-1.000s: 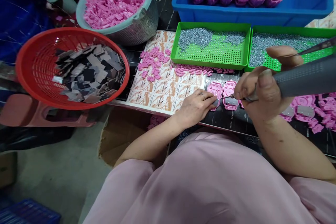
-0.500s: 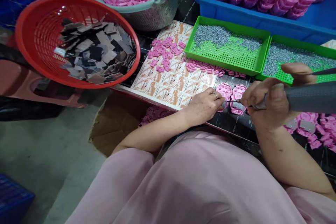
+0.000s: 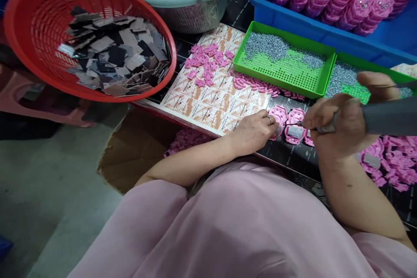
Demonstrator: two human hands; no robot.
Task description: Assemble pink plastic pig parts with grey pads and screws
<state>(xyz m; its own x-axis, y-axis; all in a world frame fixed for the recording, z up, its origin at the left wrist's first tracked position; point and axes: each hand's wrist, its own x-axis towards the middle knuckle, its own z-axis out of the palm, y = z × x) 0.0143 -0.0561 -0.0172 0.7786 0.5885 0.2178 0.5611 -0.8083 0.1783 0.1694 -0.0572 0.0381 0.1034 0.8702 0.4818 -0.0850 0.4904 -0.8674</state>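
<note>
My left hand [image 3: 256, 134] lies at the table edge, fingers bent together with the tips gripping the lower part of a pink plastic casing [image 3: 279, 114]. My right hand [image 3: 342, 126] is wrapped round a grey electric screwdriver [image 3: 391, 117], held nearly level. Its thin bit points left at the casing beside my left fingertips; the exact contact spot is too small to make out. Between my hands lies a second pink casing [image 3: 296, 116] with a grey metal plate [image 3: 295, 132] on it. Another casing, at its right, is partly hidden by my right hand.
Green trays of screws [image 3: 283, 69] stand behind the casings. A blue bin [image 3: 302, 24] holds stacked pink parts. At left are a red basket [image 3: 172, 58] of metal plates and a pale basket [image 3: 208, 13] of pink pieces. More pink parts [image 3: 400, 160] lie at right.
The view has shifted, so the table things sit further right and the red basket higher. Both hands keep nearly the same pose at the left casing, the screwdriver still in my right hand.
</note>
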